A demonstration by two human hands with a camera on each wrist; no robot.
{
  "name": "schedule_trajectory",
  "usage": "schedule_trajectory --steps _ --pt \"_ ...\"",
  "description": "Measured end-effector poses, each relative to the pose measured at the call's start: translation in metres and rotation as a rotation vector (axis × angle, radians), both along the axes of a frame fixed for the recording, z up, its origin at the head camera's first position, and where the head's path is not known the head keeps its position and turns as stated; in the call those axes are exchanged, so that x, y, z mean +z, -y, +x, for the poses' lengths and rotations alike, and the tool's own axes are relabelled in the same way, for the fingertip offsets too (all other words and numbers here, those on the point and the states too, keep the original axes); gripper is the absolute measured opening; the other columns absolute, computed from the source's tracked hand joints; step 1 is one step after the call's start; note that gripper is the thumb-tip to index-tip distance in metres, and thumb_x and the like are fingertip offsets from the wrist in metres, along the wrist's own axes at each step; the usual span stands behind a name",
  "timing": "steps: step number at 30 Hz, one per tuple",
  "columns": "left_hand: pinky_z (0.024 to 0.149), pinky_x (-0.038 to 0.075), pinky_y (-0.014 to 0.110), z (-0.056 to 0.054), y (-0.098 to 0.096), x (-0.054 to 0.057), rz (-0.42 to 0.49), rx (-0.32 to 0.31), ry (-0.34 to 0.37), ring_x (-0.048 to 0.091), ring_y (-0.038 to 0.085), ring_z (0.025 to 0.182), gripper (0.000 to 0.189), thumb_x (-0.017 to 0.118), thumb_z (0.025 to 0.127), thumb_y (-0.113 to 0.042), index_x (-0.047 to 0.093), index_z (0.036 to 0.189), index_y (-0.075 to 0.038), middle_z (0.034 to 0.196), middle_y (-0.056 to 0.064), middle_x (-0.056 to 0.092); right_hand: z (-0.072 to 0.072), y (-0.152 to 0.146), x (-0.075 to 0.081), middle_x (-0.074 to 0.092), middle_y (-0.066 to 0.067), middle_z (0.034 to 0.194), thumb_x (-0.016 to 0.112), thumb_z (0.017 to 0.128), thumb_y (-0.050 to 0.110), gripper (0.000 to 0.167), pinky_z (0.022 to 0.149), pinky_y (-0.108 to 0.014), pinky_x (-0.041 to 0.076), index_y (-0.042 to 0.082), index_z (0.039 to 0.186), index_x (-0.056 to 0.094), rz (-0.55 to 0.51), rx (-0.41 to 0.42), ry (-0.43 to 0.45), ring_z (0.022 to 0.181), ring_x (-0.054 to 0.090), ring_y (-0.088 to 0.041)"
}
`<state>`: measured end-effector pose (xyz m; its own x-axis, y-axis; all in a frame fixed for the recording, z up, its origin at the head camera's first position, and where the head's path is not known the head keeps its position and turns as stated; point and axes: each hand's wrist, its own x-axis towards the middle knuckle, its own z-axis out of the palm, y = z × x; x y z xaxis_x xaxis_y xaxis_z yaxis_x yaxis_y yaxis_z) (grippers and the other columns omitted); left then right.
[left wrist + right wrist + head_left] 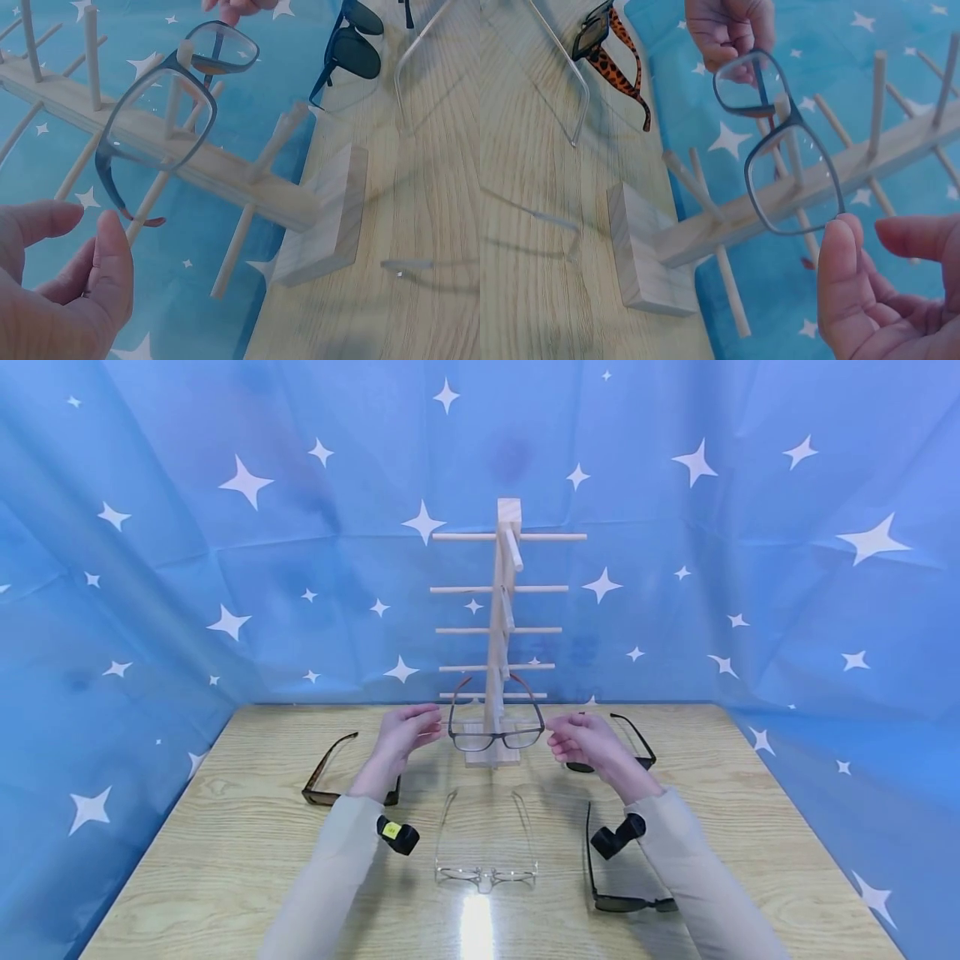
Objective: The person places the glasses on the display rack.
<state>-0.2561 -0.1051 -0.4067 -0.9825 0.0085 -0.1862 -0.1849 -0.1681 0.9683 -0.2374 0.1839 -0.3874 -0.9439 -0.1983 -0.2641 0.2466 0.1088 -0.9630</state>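
Note:
A pair of eyeglasses (474, 742) with dark frames and reddish-brown temple tips rests on a low peg of a wooden display stand (498, 635), its lenses facing me. On the left side of the frame is my left hand (405, 737); in the left wrist view its thumb and index finger are parted, with a gap between them beside the temple. My right hand (588, 745) is on the other side. The right wrist view shows its index fingertip (840, 236) right at the lens rim and the thumb held away from it.
Tortoiseshell sunglasses (318, 797) lie left on the wooden table (225, 860), partly behind my left wrist. Clear-framed glasses (486, 875) lie front centre. Black sunglasses (618, 904) are at front right, and another dark pair (645, 762) sits behind my right hand. A blue starred cloth (360, 568) hangs behind.

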Motion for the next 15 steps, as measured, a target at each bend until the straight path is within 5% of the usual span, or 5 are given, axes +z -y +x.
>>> schedule_trajectory --steps 15 --pt "0.076 0.055 0.024 0.015 0.025 -0.007 -0.077 0.000 -0.033 0.063 0.012 0.078 0.033 0.061 0.090 -0.004 0.056 0.120 0.009 0.107 0.017 0.060 0.027 0.012 0.000 0.060 -0.004 0.076 0.057 0.093 0.013 0.025 0.061 -0.022 0.055 -0.007 0.107 0.051 -0.046 0.032 -0.053 0.063 0.059 -0.009"
